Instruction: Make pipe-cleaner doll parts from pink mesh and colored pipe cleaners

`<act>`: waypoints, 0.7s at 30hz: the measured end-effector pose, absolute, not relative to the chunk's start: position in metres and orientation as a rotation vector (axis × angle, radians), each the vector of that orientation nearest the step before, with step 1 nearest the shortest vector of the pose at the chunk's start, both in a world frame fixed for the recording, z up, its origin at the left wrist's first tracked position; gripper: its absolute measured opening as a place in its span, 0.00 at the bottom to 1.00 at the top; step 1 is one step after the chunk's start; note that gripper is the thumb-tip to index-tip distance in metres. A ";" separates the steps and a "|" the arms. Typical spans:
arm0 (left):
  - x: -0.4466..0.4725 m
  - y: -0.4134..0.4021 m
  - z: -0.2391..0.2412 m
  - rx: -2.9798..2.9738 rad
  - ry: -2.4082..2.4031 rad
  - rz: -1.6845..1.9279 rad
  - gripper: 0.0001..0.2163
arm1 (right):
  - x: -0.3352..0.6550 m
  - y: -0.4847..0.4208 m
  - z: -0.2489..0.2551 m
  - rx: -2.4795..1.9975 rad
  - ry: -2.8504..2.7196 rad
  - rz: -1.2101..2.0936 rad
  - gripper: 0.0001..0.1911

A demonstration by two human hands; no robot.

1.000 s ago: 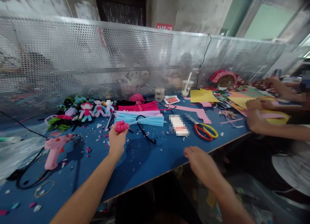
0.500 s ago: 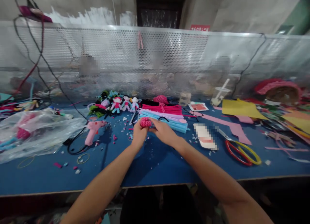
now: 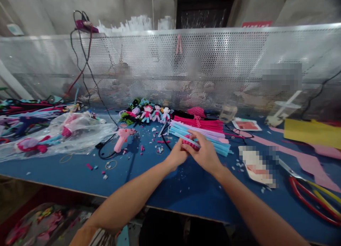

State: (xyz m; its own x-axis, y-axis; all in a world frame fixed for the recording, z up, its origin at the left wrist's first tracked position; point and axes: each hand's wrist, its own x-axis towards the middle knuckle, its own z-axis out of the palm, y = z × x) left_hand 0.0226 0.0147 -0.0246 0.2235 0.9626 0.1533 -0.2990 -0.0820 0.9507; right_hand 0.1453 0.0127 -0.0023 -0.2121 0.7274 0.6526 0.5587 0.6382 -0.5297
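Note:
Both hands meet above the blue table [image 3: 165, 189], closed around a small pink fuzzy ball [image 3: 189, 143]. My left hand [image 3: 177, 156] grips it from the left and below. My right hand [image 3: 204, 152] covers it from the right, fingers pinched over its top. Most of the ball is hidden between the fingers. Just behind the hands lie bundles of light blue pipe cleaners [image 3: 194, 134] and pink pipe cleaners [image 3: 202, 124].
A pink glue gun [image 3: 123, 137] with a black cord lies to the left. Small finished dolls [image 3: 151, 113] sit near the perforated metal screen [image 3: 170, 61]. A clear plastic bag [image 3: 55, 134] lies far left. Red and yellow scissors [image 3: 314, 196] and yellow paper [image 3: 311, 132] are on the right.
The view has swung left. My right hand rose from the table edge to join the left on the pink ball, and both now close tighter around it.

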 end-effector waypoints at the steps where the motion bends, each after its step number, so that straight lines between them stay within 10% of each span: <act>1: 0.022 0.014 -0.024 1.184 0.733 1.223 0.19 | 0.145 0.013 -0.004 -1.022 -1.888 0.226 0.20; 21: 0.011 0.023 -0.014 1.054 0.704 1.396 0.14 | 0.155 0.028 -0.011 -1.079 -1.673 0.531 0.14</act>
State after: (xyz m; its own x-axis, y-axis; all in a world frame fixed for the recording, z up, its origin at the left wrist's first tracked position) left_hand 0.0109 0.0233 -0.0144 0.0997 0.9774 0.1864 -0.4307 -0.1264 0.8936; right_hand 0.1548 0.0280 -0.0107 -0.0668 0.8528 0.5180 0.3976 0.4989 -0.7701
